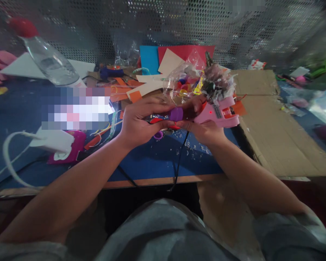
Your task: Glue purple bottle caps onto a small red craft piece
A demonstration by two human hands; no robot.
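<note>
My left hand (pixel 137 125) and my right hand (pixel 205 128) meet over the middle of the table. Between their fingertips is a purple bottle cap (pixel 176 114), pinched from both sides. A small red piece shows under the cap by my thumbs, too small to name. A pink hot glue gun (pixel 218 113), its red light lit, is right behind my right hand; its tip is partly hidden by my fingers. Another purple ring-shaped piece (pixel 158 135) lies on the blue tabletop (pixel 163 163) just below my left thumb.
At the back sit a plastic bag of coloured caps (pixel 183 85), orange and white paper scraps (pixel 146 88), and blue card (pixel 149 59). Cardboard (pixel 285 134) covers the right side. Left are a bottle (pixel 54 61), a white charger (pixel 53 141) and a magenta socket block (pixel 76 145).
</note>
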